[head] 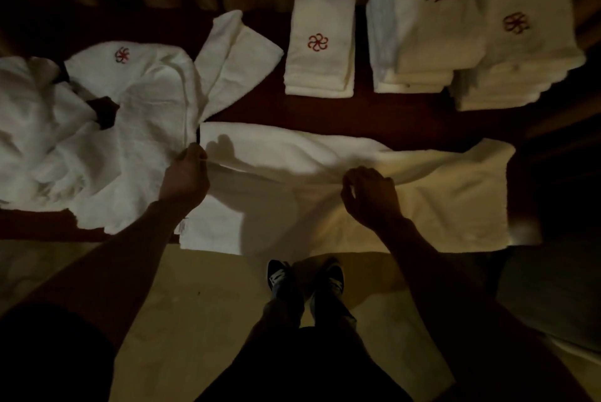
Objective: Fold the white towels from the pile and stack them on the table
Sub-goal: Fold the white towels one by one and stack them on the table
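Observation:
A white towel (439, 193) lies spread across the near part of the dark table (325, 112), its front edge hanging over the table's edge. My left hand (187, 175) pinches a fold of it at its left end. My right hand (370, 197) pinches the same raised fold near the middle. The pile of unfolded white towels (81, 141), one showing a red emblem, covers the table's left side. At the back stand three stacks of folded towels: a low one (320, 50), a tall one (422, 27) and another (520, 44) at the right.
One loose towel (237, 60) from the pile reaches toward the low stack. A strip of bare table runs between the spread towel and the stacks. My feet (305, 278) stand on a pale floor just in front of the table. Curtains hang behind.

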The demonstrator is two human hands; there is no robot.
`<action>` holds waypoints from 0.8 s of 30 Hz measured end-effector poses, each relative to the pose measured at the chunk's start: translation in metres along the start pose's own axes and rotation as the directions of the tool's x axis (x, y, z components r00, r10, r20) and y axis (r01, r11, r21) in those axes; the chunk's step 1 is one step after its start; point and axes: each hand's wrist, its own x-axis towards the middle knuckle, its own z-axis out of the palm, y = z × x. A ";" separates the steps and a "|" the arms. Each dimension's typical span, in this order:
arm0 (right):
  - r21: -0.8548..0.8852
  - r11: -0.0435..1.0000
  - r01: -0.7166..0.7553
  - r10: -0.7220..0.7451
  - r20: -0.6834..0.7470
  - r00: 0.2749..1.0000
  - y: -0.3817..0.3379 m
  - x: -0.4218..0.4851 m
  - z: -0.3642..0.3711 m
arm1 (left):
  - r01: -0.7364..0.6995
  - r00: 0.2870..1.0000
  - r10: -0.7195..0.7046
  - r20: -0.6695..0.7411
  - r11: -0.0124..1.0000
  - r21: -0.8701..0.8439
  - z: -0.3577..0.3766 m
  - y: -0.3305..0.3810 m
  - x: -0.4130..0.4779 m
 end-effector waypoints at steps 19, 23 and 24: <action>-0.017 0.990 -0.138 0.139 0.186 0.973 0.008 -0.009 0.021 | -0.019 0.976 -0.055 0.210 0.942 0.336 0.019 0.004 -0.003; 0.022 0.991 -0.134 0.130 0.132 0.983 0.010 0.003 0.024 | -0.175 0.972 0.142 0.189 0.969 0.174 0.028 0.017 0.001; 0.025 0.991 -0.134 0.130 0.125 0.984 0.011 0.007 0.024 | -0.177 0.965 0.145 0.218 0.975 0.135 0.030 0.017 0.002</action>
